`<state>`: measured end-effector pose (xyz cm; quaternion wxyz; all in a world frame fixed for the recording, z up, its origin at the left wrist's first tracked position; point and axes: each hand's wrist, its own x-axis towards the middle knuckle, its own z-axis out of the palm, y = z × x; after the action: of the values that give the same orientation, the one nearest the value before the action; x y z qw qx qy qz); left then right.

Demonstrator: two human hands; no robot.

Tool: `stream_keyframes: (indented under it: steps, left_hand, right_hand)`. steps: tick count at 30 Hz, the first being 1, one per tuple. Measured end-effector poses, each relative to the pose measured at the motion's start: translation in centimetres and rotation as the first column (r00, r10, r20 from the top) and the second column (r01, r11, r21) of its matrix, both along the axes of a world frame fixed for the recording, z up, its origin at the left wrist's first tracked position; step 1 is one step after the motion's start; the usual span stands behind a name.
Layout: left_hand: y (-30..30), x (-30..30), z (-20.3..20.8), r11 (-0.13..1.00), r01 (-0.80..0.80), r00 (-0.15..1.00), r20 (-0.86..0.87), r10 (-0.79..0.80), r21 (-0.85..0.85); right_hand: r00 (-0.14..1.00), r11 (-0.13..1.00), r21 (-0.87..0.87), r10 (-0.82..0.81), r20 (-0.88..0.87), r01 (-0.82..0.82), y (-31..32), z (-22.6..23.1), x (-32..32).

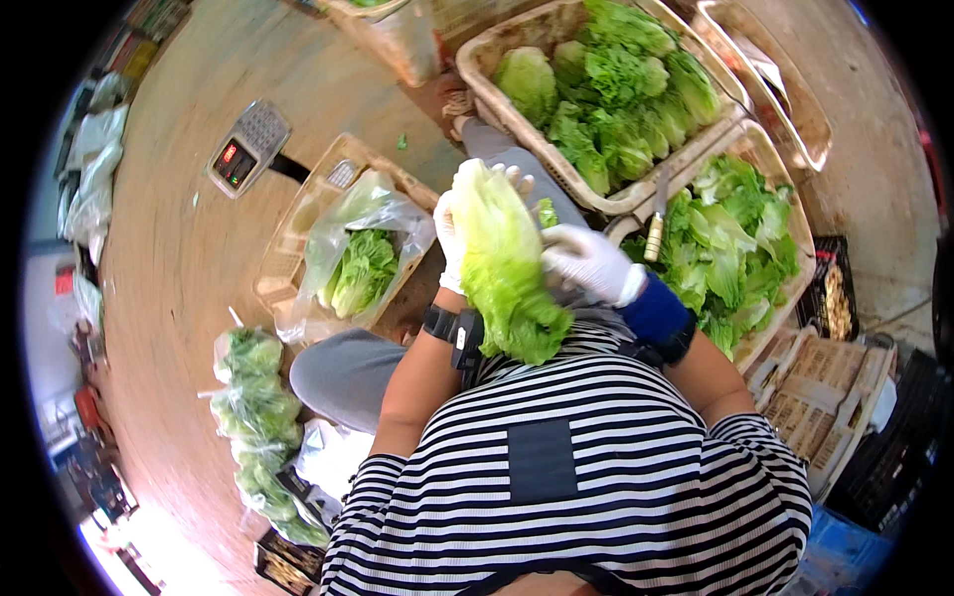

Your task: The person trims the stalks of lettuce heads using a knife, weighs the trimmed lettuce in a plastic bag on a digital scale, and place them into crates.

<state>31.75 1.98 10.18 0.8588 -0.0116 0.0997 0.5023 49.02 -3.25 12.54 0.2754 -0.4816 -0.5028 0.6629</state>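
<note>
A head of romaine-like lettuce hangs in front of my body, pale base up and frilly green leaves down. My left hand, in a white glove, is wrapped round its base from the left; part of the fingers is hidden behind it. Close against the lettuce's right side is my white-gloved right hand, fingers curled in. A small green leaf piece shows just above its fingertips; whether they grip it is unclear. Right of that hand, a knife with a pale handle rests by the crates.
Whole lettuces fill a crate ahead; loose leaves lie in another crate at right. On the left, a crate holds an open clear bag with lettuce. Beyond it sits a digital scale. Several bagged lettuces line the floor.
</note>
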Motion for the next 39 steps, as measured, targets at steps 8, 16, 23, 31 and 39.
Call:
stream_keyframes:
  steps: [8, 16, 23, 31, 39]
  left_hand:
    - [-3.2, -1.4, -3.7, 0.99, 0.082, 0.997, -0.005, -0.083, -0.116]
    - [-5.5, -8.3, -5.1, 0.996, 0.088, 0.993, 0.076, -0.086, -0.014]
    - [-6.6, -16.5, -10.9, 0.812, -0.472, 0.866, -0.355, 0.353, -0.344]
    - [-4.3, -22.0, -14.6, 0.535, -0.75, 0.661, -0.486, 0.572, -0.39]
    - [1.6, -27.0, -20.7, 0.811, -0.53, 0.601, -0.785, 0.153, -0.248]
  right_hand:
    - [0.99, 0.962, -0.272, -0.016, -0.143, -0.024, -1.7, -2.1, -1.2]
    - [0.806, 0.907, -0.072, -0.403, -0.433, 0.415, 1.5, -4.1, 9.5]
    - [0.598, 0.663, -0.237, -0.745, -0.294, 0.71, 4.5, -1.5, 0.2]
    - [0.782, 0.798, 0.445, 0.052, 0.622, -0.407, 14.9, -12.7, -20.8]
    - [0.917, 0.992, -0.049, 0.091, -0.387, -0.119, 18.7, -14.7, -21.9]
